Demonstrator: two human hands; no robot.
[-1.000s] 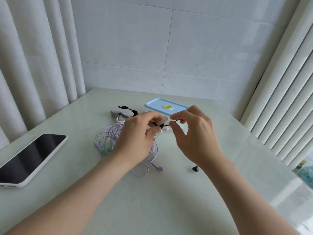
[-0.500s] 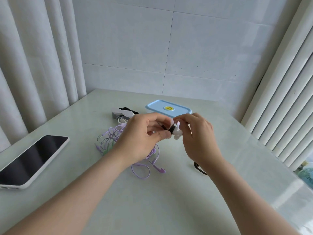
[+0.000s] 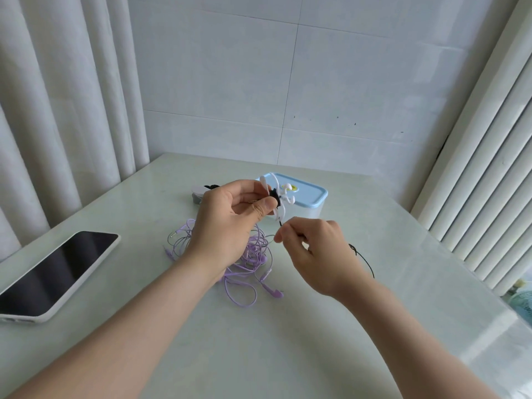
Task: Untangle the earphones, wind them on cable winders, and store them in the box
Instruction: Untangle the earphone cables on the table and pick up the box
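Head view: your left hand (image 3: pixel 227 223) pinches the white cable winder (image 3: pixel 277 197) just in front of the box (image 3: pixel 313 197). Your right hand (image 3: pixel 313 251) pinches the black earphone cable (image 3: pixel 353 248) right below the winder. The cable looks light, thin, limp and probably slippery, so grip it close to the winder and keep it taut. The purple earphones (image 3: pixel 250 254) lie tangled in front of the box.

Home room corner: white curtains (image 3: pixel 57 125), pale tiled wall (image 3: pixel 288 82), glossy table (image 3: pixel 259 341) with a smartphone (image 3: pixel 57 272) on it.
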